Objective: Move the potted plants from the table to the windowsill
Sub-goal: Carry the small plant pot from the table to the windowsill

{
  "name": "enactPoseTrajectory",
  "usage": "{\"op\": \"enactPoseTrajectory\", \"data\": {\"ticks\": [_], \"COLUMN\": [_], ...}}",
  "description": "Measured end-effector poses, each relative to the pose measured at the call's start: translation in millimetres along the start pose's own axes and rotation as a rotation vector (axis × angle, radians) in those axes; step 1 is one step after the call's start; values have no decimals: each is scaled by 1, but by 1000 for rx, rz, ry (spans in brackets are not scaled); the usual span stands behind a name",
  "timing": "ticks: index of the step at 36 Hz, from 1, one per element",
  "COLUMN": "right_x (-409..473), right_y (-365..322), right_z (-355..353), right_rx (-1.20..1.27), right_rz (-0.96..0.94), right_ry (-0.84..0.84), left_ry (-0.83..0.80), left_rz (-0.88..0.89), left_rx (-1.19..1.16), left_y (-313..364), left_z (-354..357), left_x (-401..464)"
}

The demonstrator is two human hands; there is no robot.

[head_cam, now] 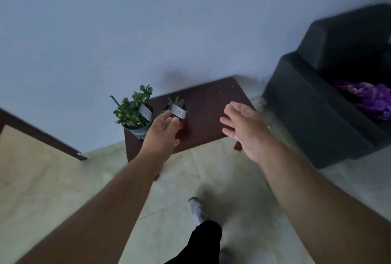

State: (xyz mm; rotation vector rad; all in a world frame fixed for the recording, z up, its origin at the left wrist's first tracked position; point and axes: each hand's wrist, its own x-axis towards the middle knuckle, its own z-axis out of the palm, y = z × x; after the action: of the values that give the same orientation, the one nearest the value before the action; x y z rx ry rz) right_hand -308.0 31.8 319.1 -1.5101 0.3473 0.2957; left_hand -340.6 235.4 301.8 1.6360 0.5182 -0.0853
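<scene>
Two potted plants stand on a low dark-brown table (211,103) against the wall. The larger leafy plant (133,111) sits in a teal pot at the table's left end. The smaller plant (177,110), in a dark pot with a white label, is just to its right. My left hand (161,130) reaches to the small pot, with fingers spread and fingertips at its near side; no closed grip shows. My right hand (243,125) hovers open over the table's right half, holding nothing.
A dark armchair (317,99) with purple cloth (368,99) on its seat stands right of the table. A brown-edged, pale-surfaced piece of furniture (31,147) is at the left. Pale tiled floor (190,170) lies between me and the table; my foot (196,211) is below.
</scene>
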Motion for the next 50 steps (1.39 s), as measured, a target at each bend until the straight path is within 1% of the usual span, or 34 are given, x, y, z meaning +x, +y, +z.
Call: {"op": "enactPoseTrajectory", "data": {"ticks": [7,14,21,24,28,33,37,43,46,50], "right_x": [92,172,242,279,319,368,389,418,427,425], "right_y": [-3,3,23,39,62,100,128,163,170,162], "right_z": [30,51,62,68,76,88,96,115,120,123], "right_rx": [-127,-200,-260,-294,-323,-389,-458,-557,-582,-568], "right_rz": [76,150,218,250,288,370,401,401,389,372], "right_ry": [-66,-131,-178,-224,-256,-330,-392,-441,-444,-437], "left_ry": [83,128,177,226,254,340,362,367,347,351], "left_rz": [-136,-247,-330,-360,-383,-461,-506,-533,-520,-551], "left_rx": [-101,-122,-90,-73,-12,97,149,150,120,94], "left_y": [-24,-41,-63,-81,-104,-138,-158,-179,-180,-180], "left_z": [2,10,18,24,29,36,41,43,43,45], "left_x": [87,157,212,239,268,304,326,356,366,367]}}
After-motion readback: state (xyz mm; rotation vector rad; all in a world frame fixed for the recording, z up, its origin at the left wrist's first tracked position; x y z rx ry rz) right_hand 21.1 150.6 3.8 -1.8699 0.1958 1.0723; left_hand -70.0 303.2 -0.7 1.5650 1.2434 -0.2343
